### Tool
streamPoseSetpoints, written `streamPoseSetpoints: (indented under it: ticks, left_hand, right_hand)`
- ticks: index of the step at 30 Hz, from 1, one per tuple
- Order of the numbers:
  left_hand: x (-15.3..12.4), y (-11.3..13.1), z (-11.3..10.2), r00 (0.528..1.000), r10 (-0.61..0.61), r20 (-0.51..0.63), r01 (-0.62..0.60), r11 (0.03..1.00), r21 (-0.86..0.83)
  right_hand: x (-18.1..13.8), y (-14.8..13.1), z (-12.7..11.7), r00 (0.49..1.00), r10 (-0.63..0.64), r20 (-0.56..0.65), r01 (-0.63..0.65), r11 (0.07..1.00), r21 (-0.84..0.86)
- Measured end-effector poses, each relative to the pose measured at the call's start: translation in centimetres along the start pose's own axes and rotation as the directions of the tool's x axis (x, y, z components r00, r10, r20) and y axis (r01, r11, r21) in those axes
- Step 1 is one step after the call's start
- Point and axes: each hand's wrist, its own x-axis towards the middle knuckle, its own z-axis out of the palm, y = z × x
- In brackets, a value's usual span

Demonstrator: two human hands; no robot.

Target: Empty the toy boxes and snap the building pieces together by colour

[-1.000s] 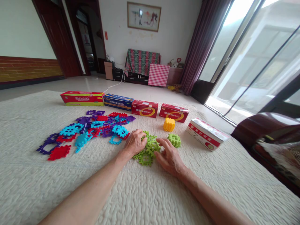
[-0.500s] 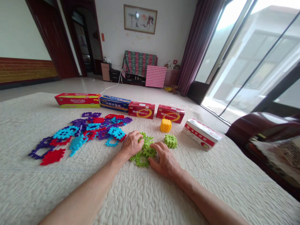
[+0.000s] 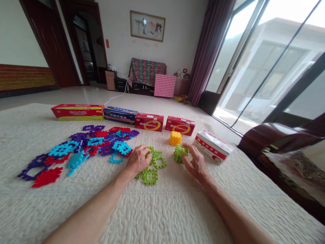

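Observation:
My left hand (image 3: 138,159) is closed, its curled fingers on the edge of a loose pile of green interlocking plastic tiles (image 3: 150,177); the tile at its fingertips is partly hidden. To the right, my right hand (image 3: 195,162) has thumb and fingers around a small stack of green tiles (image 3: 179,154). A stack of yellow tiles (image 3: 175,138) stands just behind the green stack. Purple, red and light-blue tiles (image 3: 122,148) lie scattered and overlapping to the left of my left hand.
Along the back of the quilted cover (image 3: 162,217) stand a long red-and-green box (image 3: 78,112), a blue box (image 3: 120,116) and two red boxes (image 3: 149,122). A white-and-red box (image 3: 212,147) lies right of my right hand. Beyond it is a dark wooden armrest (image 3: 274,137).
My right hand has moved right, from the loose green pile to the green stack, with a green tile. My left hand stays at the pile. The view has shifted slightly.

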Motion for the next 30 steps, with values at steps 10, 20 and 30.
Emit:
streamPoseSetpoints:
  ticks: [10, 20, 30]
  left_hand:
    - [-0.1, -0.1, 0.2, 1.000, 0.005, -0.029, -0.005, 1.000, -0.005]
    - [0.1, 0.1, -0.1, 1.000, -0.024, 0.001, 0.024, 1.000, -0.003]
    - [0.0, 0.1, 0.1, 0.998, -0.054, -0.019, 0.054, 0.999, -0.004]
  right_hand:
    - [0.0, 0.8, 0.4, 0.999, -0.035, 0.036, 0.035, 0.999, -0.016]
    - [-1.3, -5.0, 1.5, 0.866, -0.346, 0.360, 0.277, 0.933, 0.229]
    - [-1.5, -6.6, 2.4, 0.834, -0.223, 0.506, 0.226, 0.972, 0.055]
